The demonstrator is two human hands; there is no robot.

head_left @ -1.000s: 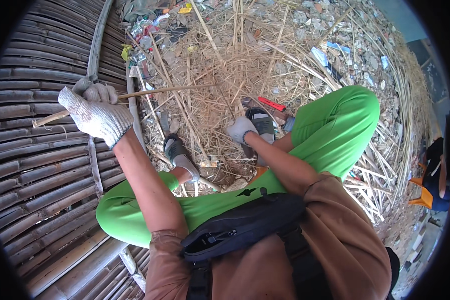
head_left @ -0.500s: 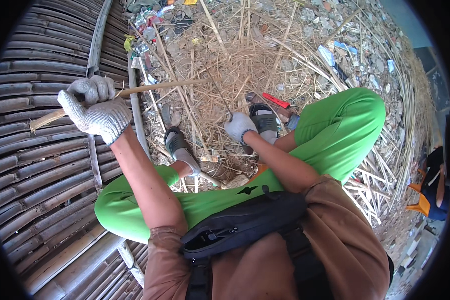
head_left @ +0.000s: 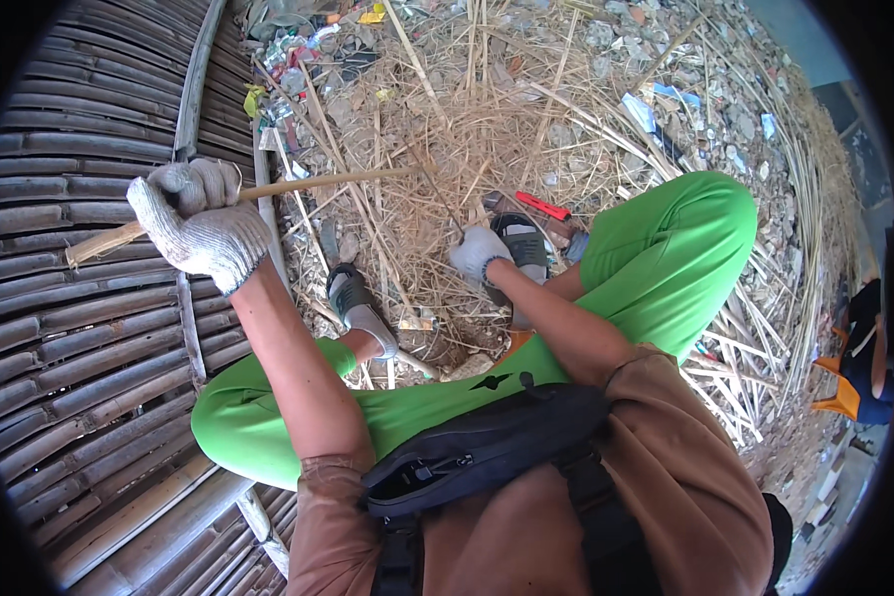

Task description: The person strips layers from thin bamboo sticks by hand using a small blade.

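My left hand (head_left: 205, 221), in a whitish knitted glove, is wrapped round a pale bamboo strip (head_left: 318, 183). The strip lies nearly level, with a frayed end past the hand on the left and its thin end reaching over the litter. My right hand (head_left: 480, 250), gloved too, is closed low between my knees, near my right shoe (head_left: 522, 243). From it a long, thin, dark blade-like tool (head_left: 446, 202) slants up and left. The tool's top end lies close to the strip's thin end; whether they touch I cannot tell. Its handle is hidden in my fist.
A bamboo slat wall or platform (head_left: 89, 228) fills the left side. Straw and shavings (head_left: 487, 109) cover the ground ahead. A red-handled tool (head_left: 543, 206) lies beyond my right shoe. Split strips (head_left: 730, 382) are piled at the right, where a person on an orange seat (head_left: 836, 389) shows.
My left hand has shifted slightly right and down, carrying the bamboo strip with it. My right hand and the dark tool have hardly moved.
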